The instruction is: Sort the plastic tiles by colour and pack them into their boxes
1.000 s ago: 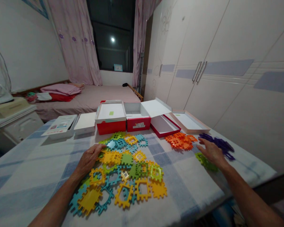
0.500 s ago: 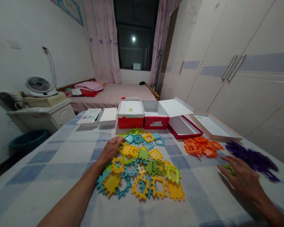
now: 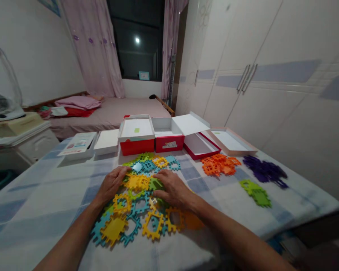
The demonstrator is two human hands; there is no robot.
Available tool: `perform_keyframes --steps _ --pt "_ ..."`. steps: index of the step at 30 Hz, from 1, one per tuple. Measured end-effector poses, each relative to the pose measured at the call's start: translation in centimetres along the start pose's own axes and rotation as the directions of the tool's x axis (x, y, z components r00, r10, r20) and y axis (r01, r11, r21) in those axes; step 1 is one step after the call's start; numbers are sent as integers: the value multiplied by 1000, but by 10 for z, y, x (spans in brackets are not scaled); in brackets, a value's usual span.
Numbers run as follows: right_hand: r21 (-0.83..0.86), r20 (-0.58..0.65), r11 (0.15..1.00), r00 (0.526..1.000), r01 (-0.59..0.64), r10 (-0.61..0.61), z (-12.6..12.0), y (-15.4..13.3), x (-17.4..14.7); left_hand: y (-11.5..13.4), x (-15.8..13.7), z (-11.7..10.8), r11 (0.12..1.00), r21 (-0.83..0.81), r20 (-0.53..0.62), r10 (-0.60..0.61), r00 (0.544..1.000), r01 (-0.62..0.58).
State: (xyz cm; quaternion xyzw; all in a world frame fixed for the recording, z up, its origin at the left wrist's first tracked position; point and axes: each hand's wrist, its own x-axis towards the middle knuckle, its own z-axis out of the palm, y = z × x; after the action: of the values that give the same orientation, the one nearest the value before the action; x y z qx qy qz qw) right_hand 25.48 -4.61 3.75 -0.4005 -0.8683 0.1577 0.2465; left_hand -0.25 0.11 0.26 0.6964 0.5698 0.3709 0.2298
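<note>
Interlocking plastic tiles in yellow, blue and green lie in a loose pile (image 3: 141, 203) on the checked cloth. My left hand (image 3: 113, 184) rests at the pile's left edge, fingers stretched over the tiles and holding nothing visible. Over the right side of the pile reaches my right hand (image 3: 175, 188), thumb and fingers apart around a green tile (image 3: 156, 184); no firm grip shows. Two green tiles (image 3: 257, 194) lie apart at the right, near a heap of orange tiles (image 3: 220, 164) and a heap of purple tiles (image 3: 265, 171).
Along the back of the table stand a red box with a white insert (image 3: 137, 146), an open red box (image 3: 169, 143), a red lid (image 3: 202, 146) and a pale tray (image 3: 234, 141). Two white boxes (image 3: 106, 143) sit at back left. A wardrobe (image 3: 271, 109) stands at right.
My right hand has let go of a green tile at the right, beside the purple heap, and moved left to the mixed pile. My left hand stays at the pile's edge. The view has turned right.
</note>
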Motion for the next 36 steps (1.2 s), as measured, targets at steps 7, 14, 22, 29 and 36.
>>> perform_keyframes --steps 7,14,22,29,36 --pt "76 -71 997 997 -23 28 23 17 2 -1 2 0 1000 7 -13 -25 1000 25" --pt "234 -218 949 940 -210 262 5 29 -1 3 1 2 1000 -11 -14 21 1000 -21" --pt "261 32 937 972 -231 231 -29 12 -19 1 1 3 999 -11 -19 37 999 -37" --pt "-54 110 993 988 -105 110 -14 0 -38 0 1 4 999 -16 -25 37 999 -37" --pt "-45 163 998 986 -36 43 -13 -4 -30 1 1 3 999 -10 -16 38 999 -38"
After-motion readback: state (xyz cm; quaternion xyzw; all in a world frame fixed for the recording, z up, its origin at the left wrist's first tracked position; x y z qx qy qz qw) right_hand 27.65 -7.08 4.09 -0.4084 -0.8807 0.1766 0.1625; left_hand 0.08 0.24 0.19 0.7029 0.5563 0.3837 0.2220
